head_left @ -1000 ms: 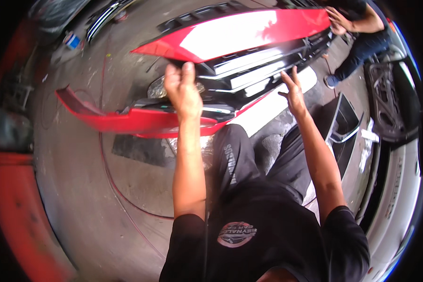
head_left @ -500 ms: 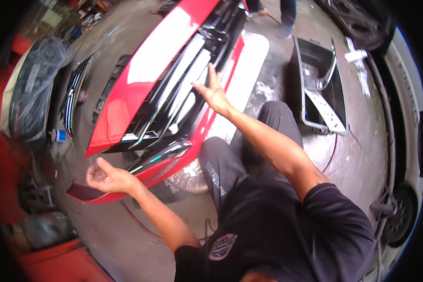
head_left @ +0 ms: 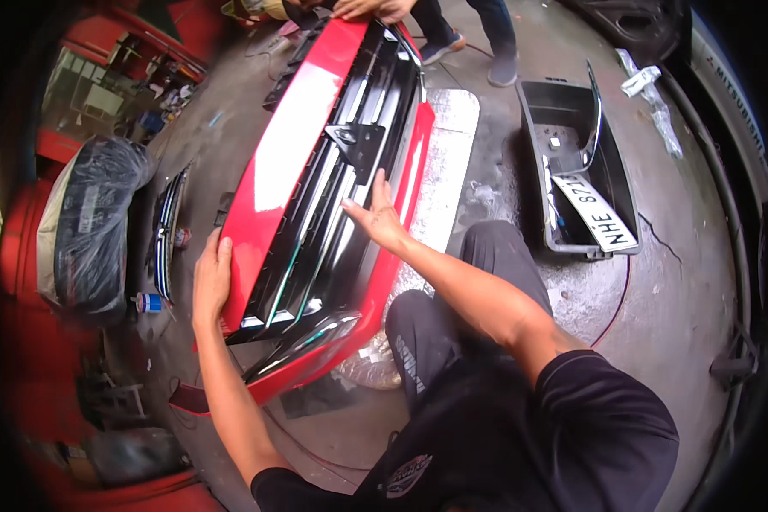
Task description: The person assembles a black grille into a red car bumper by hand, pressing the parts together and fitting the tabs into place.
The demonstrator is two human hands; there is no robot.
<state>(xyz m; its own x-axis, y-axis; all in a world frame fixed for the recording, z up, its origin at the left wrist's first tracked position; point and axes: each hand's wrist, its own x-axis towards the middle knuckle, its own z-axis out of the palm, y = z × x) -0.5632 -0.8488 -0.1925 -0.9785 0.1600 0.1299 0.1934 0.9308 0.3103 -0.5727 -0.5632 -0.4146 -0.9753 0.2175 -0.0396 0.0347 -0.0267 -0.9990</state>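
Note:
A red car bumper (head_left: 269, 183) with a black and chrome grille (head_left: 320, 226) lies slantwise before me. My left hand (head_left: 212, 277) is at its left edge, fingers along the red panel and thumb on top; the undersides of the fingers are hidden. My right hand (head_left: 379, 220) is over the grille with thumb and fingers apart, holding nothing; whether it touches the slats I cannot tell. At the far end another person's hands (head_left: 371, 8) rest on the red panel. Under the bumper's right side shows a silvery padded sheet (head_left: 454, 128).
At right stands a black plastic bin (head_left: 533, 162) holding a license plate (head_left: 596, 212) and a dark curved trim piece. Leftward are a plastic-wrapped part (head_left: 94, 226), a loose grille (head_left: 169, 230) and a blue can (head_left: 148, 303). A hose (head_left: 627, 299) crosses the floor.
My left hand has gone from free air beside the bumper to its left edge. My right hand stays spread over the grille. The view has shifted, bringing the other person's hands into sight.

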